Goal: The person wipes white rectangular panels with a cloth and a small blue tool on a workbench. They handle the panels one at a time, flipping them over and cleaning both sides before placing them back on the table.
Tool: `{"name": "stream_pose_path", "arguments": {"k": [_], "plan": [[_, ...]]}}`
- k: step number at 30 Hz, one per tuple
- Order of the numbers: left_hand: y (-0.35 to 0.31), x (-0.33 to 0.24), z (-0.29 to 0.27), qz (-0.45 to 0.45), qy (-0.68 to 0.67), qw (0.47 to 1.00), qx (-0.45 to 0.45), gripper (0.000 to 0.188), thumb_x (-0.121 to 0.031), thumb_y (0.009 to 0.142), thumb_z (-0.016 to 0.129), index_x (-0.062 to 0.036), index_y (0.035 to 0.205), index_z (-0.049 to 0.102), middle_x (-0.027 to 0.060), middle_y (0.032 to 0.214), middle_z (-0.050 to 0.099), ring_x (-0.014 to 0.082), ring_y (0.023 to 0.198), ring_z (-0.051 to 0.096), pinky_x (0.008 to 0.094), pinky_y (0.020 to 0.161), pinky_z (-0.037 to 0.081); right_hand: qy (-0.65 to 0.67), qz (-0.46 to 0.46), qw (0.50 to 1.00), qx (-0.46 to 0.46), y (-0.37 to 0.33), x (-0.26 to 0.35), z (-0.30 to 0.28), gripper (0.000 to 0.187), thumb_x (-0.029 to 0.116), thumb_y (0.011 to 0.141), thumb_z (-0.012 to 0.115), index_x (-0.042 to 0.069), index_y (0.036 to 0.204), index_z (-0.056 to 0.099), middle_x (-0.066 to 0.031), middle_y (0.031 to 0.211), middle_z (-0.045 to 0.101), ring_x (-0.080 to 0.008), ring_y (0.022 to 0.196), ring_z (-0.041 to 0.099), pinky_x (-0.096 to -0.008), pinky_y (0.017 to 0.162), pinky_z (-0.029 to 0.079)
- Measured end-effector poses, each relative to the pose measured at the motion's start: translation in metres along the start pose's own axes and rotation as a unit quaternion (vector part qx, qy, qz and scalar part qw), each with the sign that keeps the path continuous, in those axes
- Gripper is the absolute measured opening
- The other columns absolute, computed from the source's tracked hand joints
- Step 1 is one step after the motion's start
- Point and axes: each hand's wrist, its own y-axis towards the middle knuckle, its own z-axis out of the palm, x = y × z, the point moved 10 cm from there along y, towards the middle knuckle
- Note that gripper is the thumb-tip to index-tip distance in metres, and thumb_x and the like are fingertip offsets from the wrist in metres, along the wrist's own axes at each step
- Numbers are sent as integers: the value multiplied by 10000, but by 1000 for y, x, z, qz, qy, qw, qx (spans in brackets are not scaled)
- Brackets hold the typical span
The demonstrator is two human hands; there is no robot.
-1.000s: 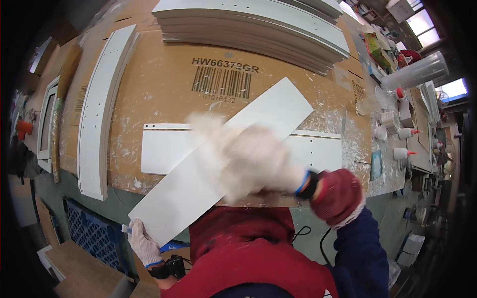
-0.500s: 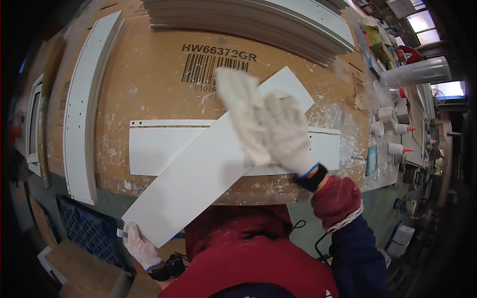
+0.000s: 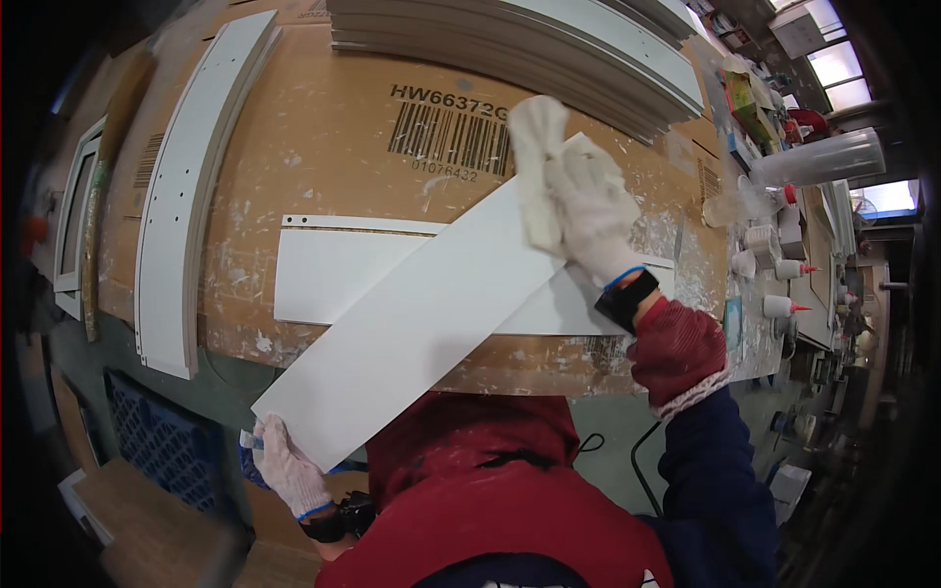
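Cream-coloured cloth (image 3: 539, 196) lies bunched under the right hand (image 3: 593, 211), which wears a white knitted glove and presses it onto the far right part of a white board (image 3: 412, 314); the fingertips are partly hidden, so I cannot tell if they close around the cloth. The left hand (image 3: 289, 475), gloved in the same way, is clamped on the near left end of the white board, where it reaches out past the edge of the table (image 3: 520, 372). The white board lies slanting, from low left to high right, and it crosses over a second board (image 3: 343, 265), also white, which has two dark holes near its left end. Whether these two touch at the crossing, I cannot say. Under them is brown cardboard (image 3: 304, 147), spotted with white marks. On the right wrist sits a black band (image 3: 627, 299), next to a dark red sleeve (image 3: 681, 358). At the far side there is a stack of boards (image 3: 549, 69), and at the left lie long white pieces (image 3: 181, 196). Farther right are a clear plastic cylinder (image 3: 823, 154) and small white bottles (image 3: 781, 306) with red tips.
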Motion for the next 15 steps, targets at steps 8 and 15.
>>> {"name": "stream_pose_path", "arguments": {"k": [8,15], "plan": [[-10,-6,34,215,294,924,115,230,-86,932,581,21,1136,573,55,1031,596,135,939,588,292,821,511,325,-287,898,74,-79,307,-43,439,236,754,576,113,1175,564,-126,1203,556,-326,1159,531,-538,928,436],[-22,19,20,-13,-87,996,26,194,-82,935,549,29,1089,590,50,985,600,112,893,586,260,777,516,4,-123,988,95,-18,139,10,416,97,799,576,81,1214,575,-134,1351,507,-290,1244,486,-405,1039,368]]}}
